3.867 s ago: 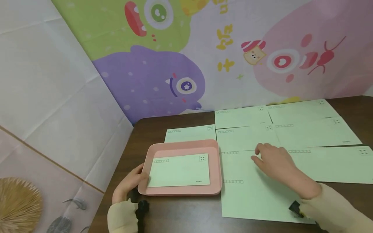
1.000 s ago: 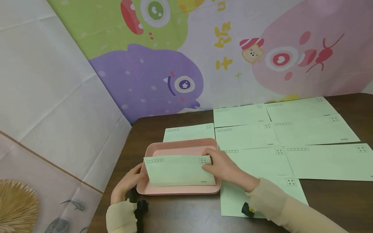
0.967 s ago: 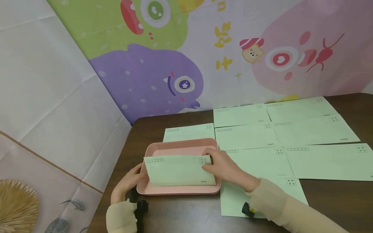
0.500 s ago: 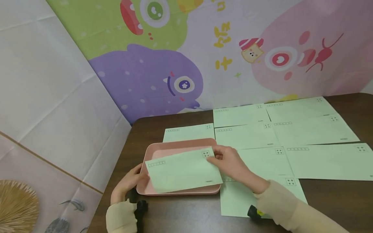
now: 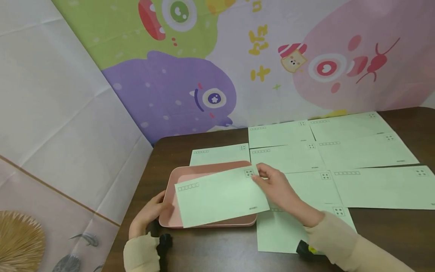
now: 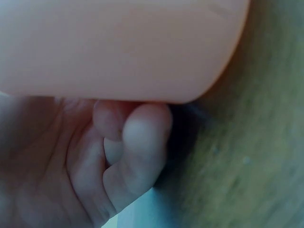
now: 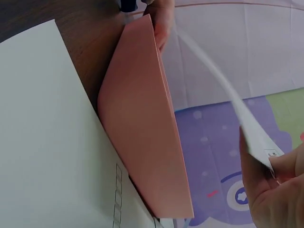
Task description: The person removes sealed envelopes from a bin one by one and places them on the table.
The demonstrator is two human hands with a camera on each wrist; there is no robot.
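My right hand (image 5: 276, 187) pinches the upper right corner of a pale green envelope (image 5: 222, 196), thumb on the front face. The envelope is tilted over the pink tray (image 5: 210, 166) and hides much of its inside. In the right wrist view the envelope (image 7: 254, 135) appears nearly edge-on, raised above the tray wall (image 7: 142, 118). At the tray's left side my left hand (image 5: 151, 209) grips the rim. The left wrist view has its curled fingers (image 6: 147, 137) against the tray's edge (image 6: 118, 52).
Several more envelopes (image 5: 370, 151) lie flat on the dark wooden table (image 5: 210, 249), right of and behind the tray. One envelope (image 5: 221, 154) is partly covered by the tray's far edge. A printed cartoon cloth (image 5: 190, 87) hangs behind the table.
My right hand came from the right-hand envelopes to the tray, took the envelope lying in it by the right corner, and lifted and tilted it rightward. The left hand stays at the tray.
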